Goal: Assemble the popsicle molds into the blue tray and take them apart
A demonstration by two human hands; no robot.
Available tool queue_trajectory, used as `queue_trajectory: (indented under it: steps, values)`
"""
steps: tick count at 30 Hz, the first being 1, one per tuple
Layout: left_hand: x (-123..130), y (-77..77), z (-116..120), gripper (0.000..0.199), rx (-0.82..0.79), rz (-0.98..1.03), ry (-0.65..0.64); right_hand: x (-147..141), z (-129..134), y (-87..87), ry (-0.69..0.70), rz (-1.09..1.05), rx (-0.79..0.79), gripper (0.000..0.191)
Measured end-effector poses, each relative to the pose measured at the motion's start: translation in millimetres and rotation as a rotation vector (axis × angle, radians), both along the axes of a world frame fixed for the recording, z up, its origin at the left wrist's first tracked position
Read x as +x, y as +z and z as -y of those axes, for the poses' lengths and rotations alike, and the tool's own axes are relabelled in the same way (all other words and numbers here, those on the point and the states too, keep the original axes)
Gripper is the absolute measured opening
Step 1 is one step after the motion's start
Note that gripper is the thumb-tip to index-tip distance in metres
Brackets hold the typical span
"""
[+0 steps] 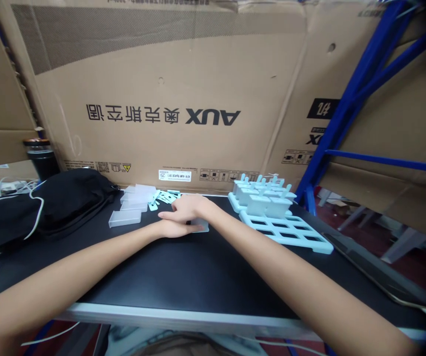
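Observation:
Low over the middle of the black table, my left hand [176, 228] is closed around a small translucent popsicle mould [200, 227], most of it hidden behind the fingers. My right hand [190, 206] crosses above the left one, its thumb stretched out apart from the bent index finger; its other fingers are hidden. Beside its fingertips lies a loose pile of light blue popsicle sticks [166, 197]. Just left of the pile, several clear popsicle moulds [126, 217] lie on their sides. To the right, several assembled light blue popsicle moulds [260, 205] with handles stand upright in a holder.
An unfilled light blue rack [290, 232] with rectangular slots lies before the assembled moulds. At the left are a black bag [75, 202], white cables [37, 207] and a dark bottle [41, 160]. A large cardboard box [176, 74] walls the back; blue shelf posts [350, 106] stand right.

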State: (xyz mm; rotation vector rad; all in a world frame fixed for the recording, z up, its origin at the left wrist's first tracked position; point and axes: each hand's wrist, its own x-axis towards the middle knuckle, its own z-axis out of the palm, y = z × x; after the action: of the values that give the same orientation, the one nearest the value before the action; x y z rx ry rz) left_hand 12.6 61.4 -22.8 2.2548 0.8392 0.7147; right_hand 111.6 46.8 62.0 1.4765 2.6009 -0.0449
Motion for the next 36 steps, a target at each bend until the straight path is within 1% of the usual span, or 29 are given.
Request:
queue_trajectory:
  steps: [3,5,7,10,14,17,20,24,27,30,33,35,36]
  values:
    - [-0.3,3.0,-0.3,0.044,-0.052,0.058,-0.108,3.0,3.1,-8.4,-0.038,-0.069,0.288,0.068]
    - [-1.0,4.1,-0.9,0.044,-0.022,0.122,-0.161,4.8,6.0,-14.3,-0.059,-0.113,0.429,0.06]
    - [-1.5,4.3,-1.7,0.042,0.027,0.173,-0.182,5.8,8.7,-19.3,-0.092,-0.15,0.487,0.054]
    - [-1.4,3.5,-3.1,0.041,0.071,0.207,-0.205,6.4,11.0,-24.6,-0.19,-0.223,0.538,0.047]
    - [0.1,1.9,-5.5,0.041,0.085,0.237,-0.214,9.3,10.5,-26.5,-0.319,-0.342,0.544,0.036]
    - [1.1,0.2,-7.8,0.043,0.088,0.242,-0.199,14.6,9.1,-26.4,-0.369,-0.447,0.517,0.029]
    - [1.2,-1.2,-9.8,0.041,0.09,0.213,-0.161,23.1,8.8,-31.5,-0.34,-0.535,0.537,0.022]
    - [0.2,0.8,-8.0,0.033,0.135,0.064,-0.105,41.2,10.9,-48.9,-0.251,-0.663,0.567,0.014]
    - [-2.0,6.1,-3.9,0.031,0.248,-0.054,-0.11,55.3,11.9,-59.7,-0.26,-0.724,0.506,0.019]
    - [-8.0,12.4,-3.1,0.039,0.466,-0.242,-0.066,64.0,9.1,-61.4,-0.224,-0.668,0.477,0.021]
    - [-17.4,15.6,-8.3,0.05,0.666,-0.429,0.07,69.3,3.5,-56.1,-0.182,-0.566,0.456,0.025]
    - [-23.1,14.8,-13.6,0.048,0.723,-0.481,0.177,73.7,0.8,-51.4,-0.163,-0.499,0.433,0.029]
    - [-25.2,13.6,-16.1,0.046,0.725,-0.503,0.222,76.5,0.4,-49.1,-0.152,-0.468,0.418,0.031]
